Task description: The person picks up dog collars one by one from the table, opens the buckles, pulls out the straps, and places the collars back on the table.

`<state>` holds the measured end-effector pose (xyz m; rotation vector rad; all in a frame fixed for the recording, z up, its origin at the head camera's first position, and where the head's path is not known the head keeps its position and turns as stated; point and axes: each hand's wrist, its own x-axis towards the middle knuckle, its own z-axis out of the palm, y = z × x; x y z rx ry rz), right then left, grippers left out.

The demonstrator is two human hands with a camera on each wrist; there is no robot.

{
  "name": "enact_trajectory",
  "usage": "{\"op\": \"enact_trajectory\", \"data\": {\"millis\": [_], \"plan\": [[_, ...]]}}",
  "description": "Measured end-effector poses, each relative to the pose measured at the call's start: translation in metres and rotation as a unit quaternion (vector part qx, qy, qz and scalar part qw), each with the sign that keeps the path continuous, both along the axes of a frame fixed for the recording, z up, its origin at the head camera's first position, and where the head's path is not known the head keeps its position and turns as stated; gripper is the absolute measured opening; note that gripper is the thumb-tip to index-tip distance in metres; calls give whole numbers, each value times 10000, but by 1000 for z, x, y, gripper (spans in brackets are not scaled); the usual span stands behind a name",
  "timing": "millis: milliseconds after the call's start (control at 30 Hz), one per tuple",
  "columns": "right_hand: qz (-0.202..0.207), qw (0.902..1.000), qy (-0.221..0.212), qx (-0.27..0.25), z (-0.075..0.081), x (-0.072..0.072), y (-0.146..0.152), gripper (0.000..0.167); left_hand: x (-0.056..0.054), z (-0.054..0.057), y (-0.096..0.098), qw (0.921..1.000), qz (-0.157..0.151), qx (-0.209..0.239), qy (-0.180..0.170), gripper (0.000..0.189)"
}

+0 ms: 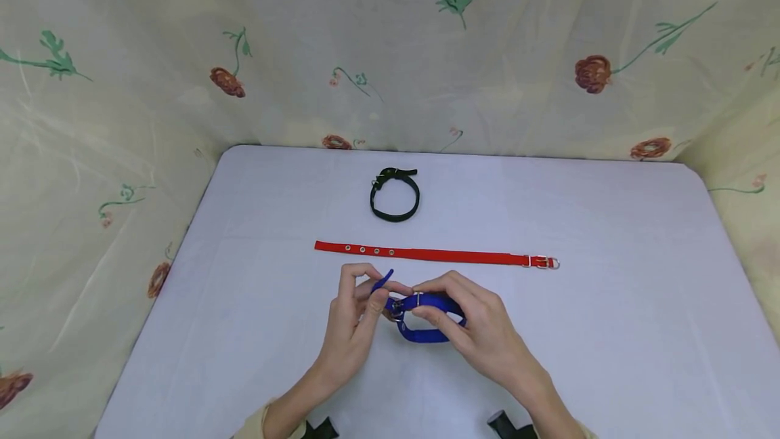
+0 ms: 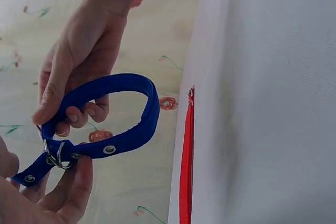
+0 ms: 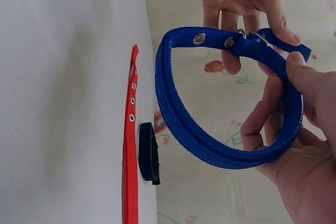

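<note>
A blue collar [image 1: 423,336] with metal eyelets, a buckle and a D-ring is held up in both hands, bent into a loop. Its tail end [image 1: 382,281] passes through the buckle and sticks out past it. The left hand [image 1: 350,327] pinches the collar at the tail, beside the buckle [image 2: 50,153]. With thumb and fingers, the right hand [image 1: 481,320] grips the band on the other side of the buckle. In the right wrist view the loop [image 3: 210,158] hangs wide and round between the hands.
Beyond the hands a red collar [image 1: 451,255] lies stretched flat across the white table [image 1: 609,330], buckle end to the right. Farther back is a black collar [image 1: 395,217], buckled into a ring. A flower-patterned sheet [image 1: 518,87] surrounds the table.
</note>
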<state>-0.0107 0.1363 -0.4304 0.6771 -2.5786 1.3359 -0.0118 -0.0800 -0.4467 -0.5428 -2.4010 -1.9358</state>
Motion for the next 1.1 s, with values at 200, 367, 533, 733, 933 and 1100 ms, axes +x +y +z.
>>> {"op": "enact_trajectory", "data": {"millis": [200,367,533,733,933,1100], "plan": [[-15,10000,6,-43,0,0,-1,29,0,1,0,9998,49,89,-172,17],[-27,9999,101,-124,0,0,-1,30,1,-2,-2,9997,-80,134,-211,17],[-59,9998,82,-155,1,0,-1,31,1,-3,-2,9994,-164,208,-231,17],[-107,9998,88,-175,1,0,-1,31,0,-3,-1,9993,-250,184,-193,19],[-202,9992,-65,-330,1,0,0,31,2,-5,0,9991,-213,-68,-357,25],[-167,9985,-152,-497,1,1,-1,31,2,-6,0,9989,-160,-168,-403,26]]}}
